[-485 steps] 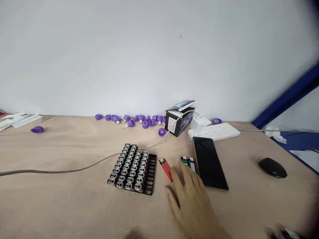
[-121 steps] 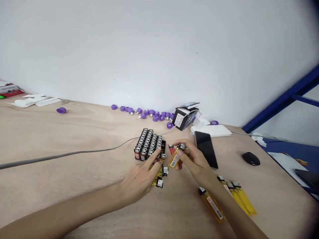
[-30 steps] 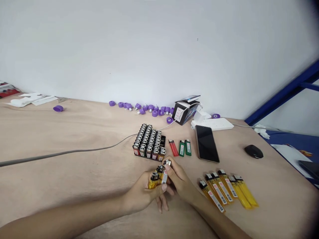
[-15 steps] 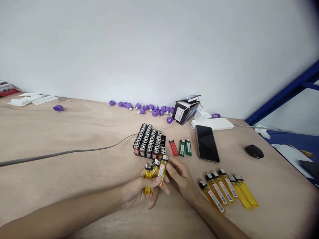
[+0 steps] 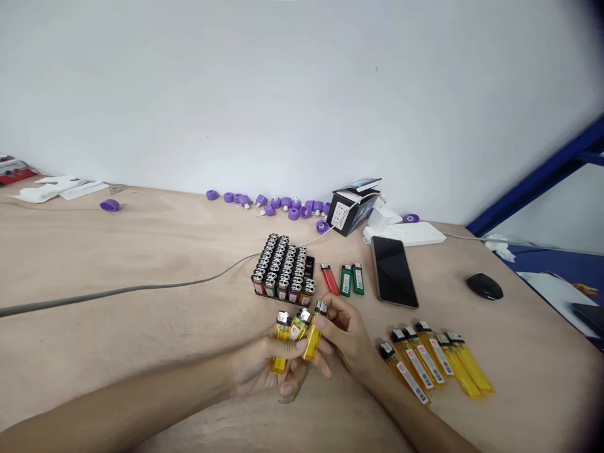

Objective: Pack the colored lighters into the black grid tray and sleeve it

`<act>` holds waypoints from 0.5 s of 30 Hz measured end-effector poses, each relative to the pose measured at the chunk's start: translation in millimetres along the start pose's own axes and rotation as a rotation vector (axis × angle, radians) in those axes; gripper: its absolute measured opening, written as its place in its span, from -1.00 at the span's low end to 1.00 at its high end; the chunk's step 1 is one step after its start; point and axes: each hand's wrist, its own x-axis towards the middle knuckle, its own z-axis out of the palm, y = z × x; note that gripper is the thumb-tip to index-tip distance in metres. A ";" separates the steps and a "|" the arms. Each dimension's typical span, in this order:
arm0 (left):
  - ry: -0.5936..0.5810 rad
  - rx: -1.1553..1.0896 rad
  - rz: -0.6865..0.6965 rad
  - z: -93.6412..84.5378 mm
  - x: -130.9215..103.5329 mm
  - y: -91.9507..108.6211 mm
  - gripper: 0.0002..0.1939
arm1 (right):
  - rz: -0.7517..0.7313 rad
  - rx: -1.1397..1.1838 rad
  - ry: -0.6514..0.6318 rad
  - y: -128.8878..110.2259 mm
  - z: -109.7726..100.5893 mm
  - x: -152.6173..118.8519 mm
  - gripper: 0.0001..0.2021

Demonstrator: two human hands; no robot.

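My left hand (image 5: 264, 365) is closed around yellow lighters (image 5: 280, 343), their metal tops pointing up. Between the thumb and fingers of my right hand (image 5: 346, 336) is another yellow lighter (image 5: 313, 333), and my left thumb touches its lower part. Just beyond my hands stands a black tray (image 5: 260, 294) packed with upright lighters (image 5: 283, 267) in rows; part of its right row has no lighters in it. Right of the tray lie a red lighter (image 5: 329, 279) and two green lighters (image 5: 352, 280). Several yellow lighters (image 5: 418, 357) lie flat beside my right forearm.
A phone (image 5: 395, 270) and a black mouse (image 5: 485, 286) lie at the right. Behind them are a white power strip (image 5: 410, 234) and a black box (image 5: 352, 211). Purple caps (image 5: 285, 203) line the wall. A grey cable (image 5: 141, 289) crosses the left side.
The lighter in my right hand has turned: its labelled side faced me before, and now plain yellow shows. It has also come slightly lower and to the right.
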 end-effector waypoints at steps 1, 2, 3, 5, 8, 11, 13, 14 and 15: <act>0.008 0.007 0.005 -0.3 0.5 -0.7 -0.68 | 0.009 0.008 -0.009 -0.9 0.7 -0.4 -0.66; 0.024 0.021 0.019 -0.7 1.2 -1.8 -0.67 | 0.019 0.021 -0.022 -1.8 1.2 -0.8 -0.67; 0.048 0.042 0.045 -1.1 2.1 -3.3 -0.67 | 0.026 0.032 -0.036 -2.5 1.3 -1.1 -0.69; 0.112 0.121 0.123 -1.1 3.9 -7.3 -0.63 | 0.007 0.020 -0.038 -3.6 0.4 -1.2 -0.73; 0.192 0.340 0.215 2.2 5.0 -14.1 -0.53 | -0.029 -0.071 -0.017 -4.6 -2.1 -0.3 -0.77; 0.297 0.523 0.260 8.4 3.6 -19.8 -0.45 | -0.006 -0.106 -0.035 -5.1 -1.8 0.5 -0.81; 0.373 0.593 0.293 12.0 2.2 -22.5 -0.47 | -0.008 -0.111 -0.033 -6.6 0.8 0.4 -0.83; 0.400 0.630 0.303 13.1 1.4 -23.4 -0.50 | -0.016 -0.125 -0.031 -8.1 2.2 0.3 -0.83; 0.417 0.670 0.308 13.6 0.4 -24.0 -0.54 | -0.028 -0.150 -0.026 -10.4 3.2 0.2 -0.83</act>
